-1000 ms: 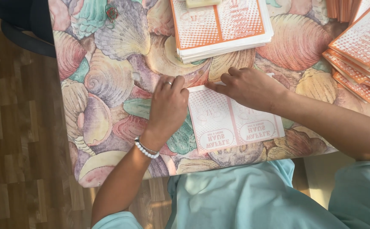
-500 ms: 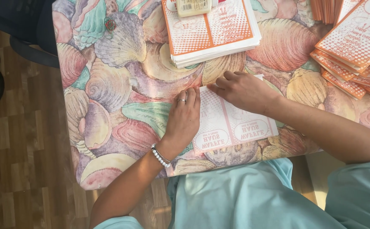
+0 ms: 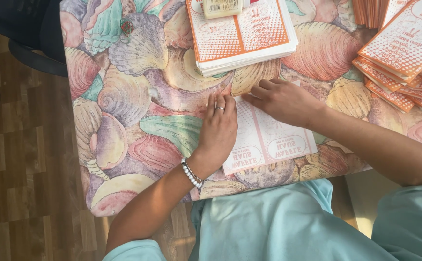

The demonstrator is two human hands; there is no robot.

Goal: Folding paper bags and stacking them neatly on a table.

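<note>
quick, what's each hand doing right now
Left hand: open, flat, pressing the left edge of the white paper sheet, holding nothing.
Right hand: open, fingers pressing the sheet's top edge, holding nothing.

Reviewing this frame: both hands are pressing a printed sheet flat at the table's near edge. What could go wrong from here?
1. The printed sheet lies close to the near edge of the table; a sideways push from the left hand might slide it off.
2. The right hand works right beside the stack of sheets; a nudge could skew it.
3. The small bottle lying on that stack may roll off.
</note>
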